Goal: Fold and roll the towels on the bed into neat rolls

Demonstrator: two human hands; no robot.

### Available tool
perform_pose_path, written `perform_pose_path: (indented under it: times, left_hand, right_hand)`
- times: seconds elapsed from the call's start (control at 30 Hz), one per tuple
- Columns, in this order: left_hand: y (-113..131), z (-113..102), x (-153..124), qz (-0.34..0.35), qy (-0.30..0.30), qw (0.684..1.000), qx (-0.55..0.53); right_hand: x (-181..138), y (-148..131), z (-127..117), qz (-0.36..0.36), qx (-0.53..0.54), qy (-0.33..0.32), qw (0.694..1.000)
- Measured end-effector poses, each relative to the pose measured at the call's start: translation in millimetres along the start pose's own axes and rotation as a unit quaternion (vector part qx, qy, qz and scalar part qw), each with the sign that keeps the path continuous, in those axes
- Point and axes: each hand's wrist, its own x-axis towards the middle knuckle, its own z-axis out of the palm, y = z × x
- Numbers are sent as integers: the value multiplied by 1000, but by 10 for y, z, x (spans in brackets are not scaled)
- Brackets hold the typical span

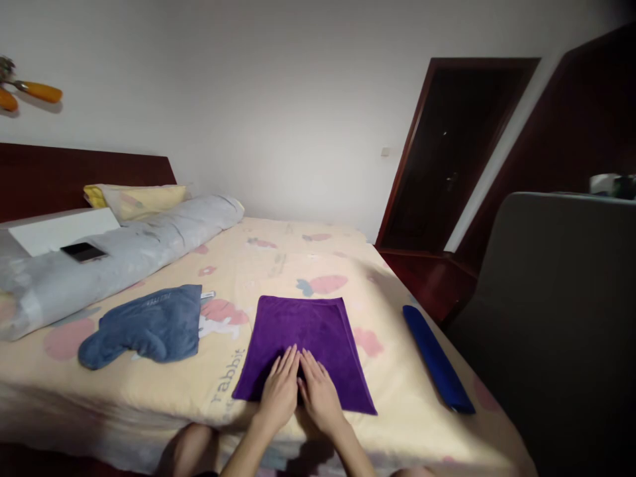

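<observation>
A purple cloth (pixel 305 321), folded into a rough rectangle, lies flat on the bed near its front edge. My left hand (pixel 282 381) rests palm down on the cloth's lower middle, fingers stretched out. Right beside it, my right hand (pixel 318 386) lies on the same cloth with fingers extended, and the fingertips of both hands nearly meet. To the left lies a grey-blue plush mitt (pixel 154 324) with a small white tag. A long, narrow blue item (pixel 437 361), perhaps a folded cloth, sits to the right.
The bed's cream sheet (pixel 278 265) has carrot and rabbit prints. A rolled grey quilt (pixel 163 238) carries a phone (pixel 83 252) and a white box (pixel 64 230). A yellow pillow (pixel 149 201) lies behind. A dark chair back (pixel 556 298) stands at right, before a door (pixel 462 152).
</observation>
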Motion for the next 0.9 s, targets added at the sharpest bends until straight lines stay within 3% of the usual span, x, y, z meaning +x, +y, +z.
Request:
perform_pose_path:
  times: [0.07, 0.17, 0.4, 0.53, 0.6, 0.7, 0.8, 0.9]
  left_hand:
    - [39, 159, 67, -29, -50, 998, 22]
    - [-138, 239, -40, -56, -71, 995, 44]
    - [-828, 50, -577, -136, -90, 982, 91]
    - [-965, 13, -679, -172, -67, 976, 118]
    - [-864, 20, -554, -166, -19, 978, 125]
    - [-550, 71, -162, -92, 35, 989, 109]
    - [-268, 168, 279, -21, 16, 996, 87]
    - [-238, 253, 531, -34, -37, 996, 75]
  right_hand:
    - [45, -60, 114, 18, -15, -43, 999]
    - [-82, 143, 126, 39, -49, -61, 996]
    - [-645, 925, -64, 117, -116, -39, 986]
    - [-676, 987, -105, 168, -137, -47, 975]
    - [-498, 816, -98, 157, -129, -20, 979]
    - [-46, 424, -23, 53, -58, -11, 997]
    - [388, 146, 112, -44, 17, -64, 997]
    - [581, 158, 201, -39, 20, -84, 996]
